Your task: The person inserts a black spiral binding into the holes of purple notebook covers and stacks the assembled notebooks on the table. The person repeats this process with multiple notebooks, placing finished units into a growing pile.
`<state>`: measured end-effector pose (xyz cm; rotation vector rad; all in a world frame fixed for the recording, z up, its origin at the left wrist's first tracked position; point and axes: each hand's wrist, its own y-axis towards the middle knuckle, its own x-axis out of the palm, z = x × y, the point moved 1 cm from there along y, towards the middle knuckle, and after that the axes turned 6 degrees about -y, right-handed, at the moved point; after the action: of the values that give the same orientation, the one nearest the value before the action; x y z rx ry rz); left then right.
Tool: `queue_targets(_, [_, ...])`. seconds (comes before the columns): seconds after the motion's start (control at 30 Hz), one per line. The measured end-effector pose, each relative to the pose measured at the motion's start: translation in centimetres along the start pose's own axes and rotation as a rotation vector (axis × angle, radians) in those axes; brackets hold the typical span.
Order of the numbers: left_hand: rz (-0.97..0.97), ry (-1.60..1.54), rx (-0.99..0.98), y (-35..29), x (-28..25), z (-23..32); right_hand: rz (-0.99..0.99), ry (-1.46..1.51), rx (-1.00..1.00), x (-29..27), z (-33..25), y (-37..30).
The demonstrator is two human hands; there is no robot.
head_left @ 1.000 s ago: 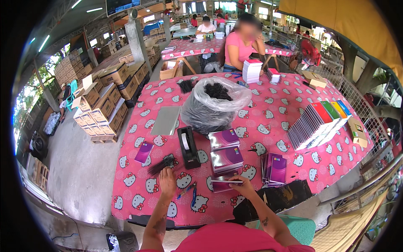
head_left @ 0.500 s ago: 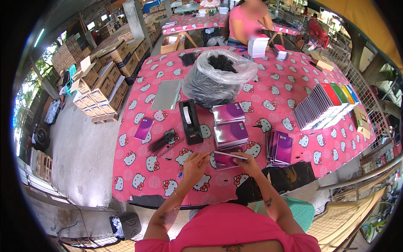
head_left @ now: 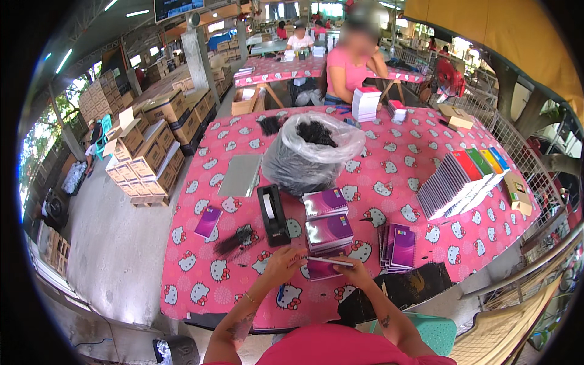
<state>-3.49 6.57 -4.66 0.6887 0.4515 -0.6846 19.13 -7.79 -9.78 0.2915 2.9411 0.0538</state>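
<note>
Thumb and fingers of my right hand (head_left: 353,272) are closed on one end of a thin notebook (head_left: 328,261), held nearly edge-on so its pale edge shows. At its other end, my left hand (head_left: 285,264) has its fingers pinched together; whatever they hold is too small to make out. Below the held notebook lies another purple notebook (head_left: 323,271). Just beyond stand stacks of purple spiral notebooks (head_left: 328,230). Left of these is a black tape dispenser (head_left: 274,216), with loose black plastic coils (head_left: 233,242) beside it.
A clear plastic bag of black coils (head_left: 301,159) stands mid-table. More purple notebooks (head_left: 401,246) lie to the right, beyond them a tall stack of colourful notebooks (head_left: 459,188). One purple notebook (head_left: 208,222) lies left. A person in pink (head_left: 347,76) sits across the table.
My view has tilted up, so the table sits lower in the picture. My left fingers have come closer to the held notebook's end; my right hand keeps its grip.
</note>
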Motion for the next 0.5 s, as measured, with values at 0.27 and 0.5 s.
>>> queue_targets(0.27, [-0.137,0.342,0.11,1.6,0.4,1.8,0.088,-0.066,0.075,0.3,-1.6,-0.7])
queue_targets(0.5, [-0.057,0.687,0.158,-0.6,2.9,5.6,0.229,0.065,0.042,1.1,-4.3,-1.5])
